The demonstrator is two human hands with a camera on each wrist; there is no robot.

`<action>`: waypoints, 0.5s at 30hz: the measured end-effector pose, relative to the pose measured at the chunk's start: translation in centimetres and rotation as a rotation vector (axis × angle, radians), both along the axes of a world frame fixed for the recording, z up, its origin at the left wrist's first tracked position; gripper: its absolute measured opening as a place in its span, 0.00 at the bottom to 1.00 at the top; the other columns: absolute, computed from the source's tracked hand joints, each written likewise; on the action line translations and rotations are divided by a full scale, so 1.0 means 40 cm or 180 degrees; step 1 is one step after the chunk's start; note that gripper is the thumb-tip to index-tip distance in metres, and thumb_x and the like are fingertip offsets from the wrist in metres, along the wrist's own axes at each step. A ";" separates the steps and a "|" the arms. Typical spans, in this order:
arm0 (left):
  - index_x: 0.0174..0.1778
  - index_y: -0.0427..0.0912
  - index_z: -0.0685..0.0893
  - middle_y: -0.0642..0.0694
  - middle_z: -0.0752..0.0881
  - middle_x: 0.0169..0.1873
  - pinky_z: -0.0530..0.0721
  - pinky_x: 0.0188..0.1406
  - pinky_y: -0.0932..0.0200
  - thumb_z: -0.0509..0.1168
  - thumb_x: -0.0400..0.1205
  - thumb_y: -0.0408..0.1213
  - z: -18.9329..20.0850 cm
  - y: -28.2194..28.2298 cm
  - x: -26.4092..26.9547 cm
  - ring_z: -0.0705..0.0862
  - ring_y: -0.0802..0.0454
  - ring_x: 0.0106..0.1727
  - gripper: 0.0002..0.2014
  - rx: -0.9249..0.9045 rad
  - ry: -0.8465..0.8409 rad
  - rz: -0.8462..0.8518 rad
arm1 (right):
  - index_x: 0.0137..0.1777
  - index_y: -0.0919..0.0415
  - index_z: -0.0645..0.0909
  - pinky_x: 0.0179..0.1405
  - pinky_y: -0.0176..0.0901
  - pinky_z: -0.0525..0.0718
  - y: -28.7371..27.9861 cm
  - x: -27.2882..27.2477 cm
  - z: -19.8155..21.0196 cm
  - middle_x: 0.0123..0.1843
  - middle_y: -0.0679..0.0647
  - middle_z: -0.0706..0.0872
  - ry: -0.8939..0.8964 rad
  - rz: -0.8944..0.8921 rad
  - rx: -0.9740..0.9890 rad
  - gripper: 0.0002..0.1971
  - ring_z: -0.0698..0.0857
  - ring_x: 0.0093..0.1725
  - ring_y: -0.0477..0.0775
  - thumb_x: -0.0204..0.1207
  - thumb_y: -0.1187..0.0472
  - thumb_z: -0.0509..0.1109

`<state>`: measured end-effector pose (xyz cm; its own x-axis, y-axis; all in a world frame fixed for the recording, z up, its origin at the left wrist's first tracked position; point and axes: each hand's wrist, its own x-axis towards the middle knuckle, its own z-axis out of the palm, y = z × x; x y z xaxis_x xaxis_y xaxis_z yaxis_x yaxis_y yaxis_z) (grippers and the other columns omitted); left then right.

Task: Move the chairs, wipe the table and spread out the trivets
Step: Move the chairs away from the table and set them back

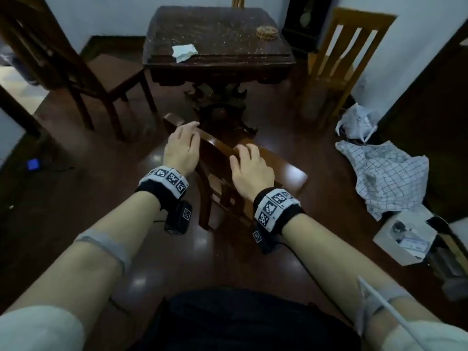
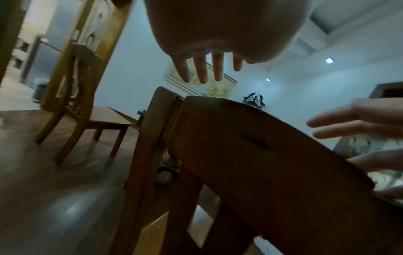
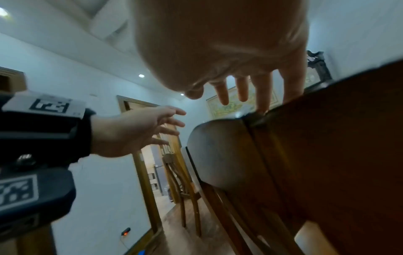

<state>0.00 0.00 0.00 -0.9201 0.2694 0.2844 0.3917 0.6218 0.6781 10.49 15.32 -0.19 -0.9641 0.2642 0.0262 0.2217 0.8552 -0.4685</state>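
A dark wooden chair (image 1: 217,150) stands right in front of me, its back towards me. My left hand (image 1: 182,144) hovers over the left end of its top rail (image 2: 250,138) with straight fingers (image 2: 203,70), clear of the wood. My right hand (image 1: 249,164) is spread over the rail's right part (image 3: 327,129), and its fingertips (image 3: 262,103) reach the rail's edge without curling round it. Beyond stands the dark table (image 1: 278,54) with a crumpled white cloth (image 1: 184,53) and a stack of woven trivets (image 1: 266,32).
A dark chair (image 1: 83,72) stands left of the table and a light wooden chair (image 1: 339,57) right of it. On the floor at right lie a plastic bag (image 1: 354,120), a checked cloth (image 1: 390,173) and an open box (image 1: 405,239). A blue device (image 1: 33,164) lies far left.
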 end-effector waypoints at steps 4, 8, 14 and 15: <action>0.74 0.51 0.75 0.49 0.74 0.73 0.63 0.75 0.50 0.52 0.88 0.46 -0.015 -0.028 -0.127 0.66 0.47 0.76 0.19 -0.1089 0.0021 -0.0322 | 0.80 0.51 0.62 0.54 0.56 0.75 -0.039 -0.020 -0.049 0.67 0.51 0.78 -0.0055 -0.0244 0.0865 0.25 0.80 0.60 0.60 0.86 0.43 0.48; 0.77 0.50 0.71 0.48 0.74 0.75 0.57 0.80 0.50 0.47 0.89 0.48 -0.055 -0.034 -0.206 0.65 0.48 0.79 0.22 -0.1382 0.0112 -0.0671 | 0.75 0.48 0.67 0.41 0.48 0.77 -0.020 -0.043 -0.062 0.56 0.48 0.82 -0.0009 -0.0392 0.0975 0.25 0.83 0.50 0.57 0.85 0.39 0.45; 0.53 0.46 0.84 0.47 0.86 0.51 0.57 0.78 0.48 0.43 0.85 0.49 -0.103 -0.013 -0.254 0.77 0.47 0.65 0.24 -0.1310 0.0556 -0.0808 | 0.50 0.50 0.74 0.30 0.42 0.71 -0.028 -0.085 -0.053 0.38 0.44 0.78 -0.0226 -0.0866 0.0941 0.25 0.79 0.34 0.52 0.83 0.35 0.41; 0.45 0.44 0.84 0.47 0.85 0.41 0.63 0.75 0.47 0.43 0.84 0.49 -0.101 -0.011 -0.268 0.80 0.45 0.56 0.24 -0.1307 0.0680 -0.0827 | 0.49 0.50 0.74 0.29 0.41 0.70 -0.026 -0.086 -0.053 0.37 0.44 0.77 -0.0251 -0.0880 0.0975 0.25 0.77 0.33 0.51 0.83 0.35 0.41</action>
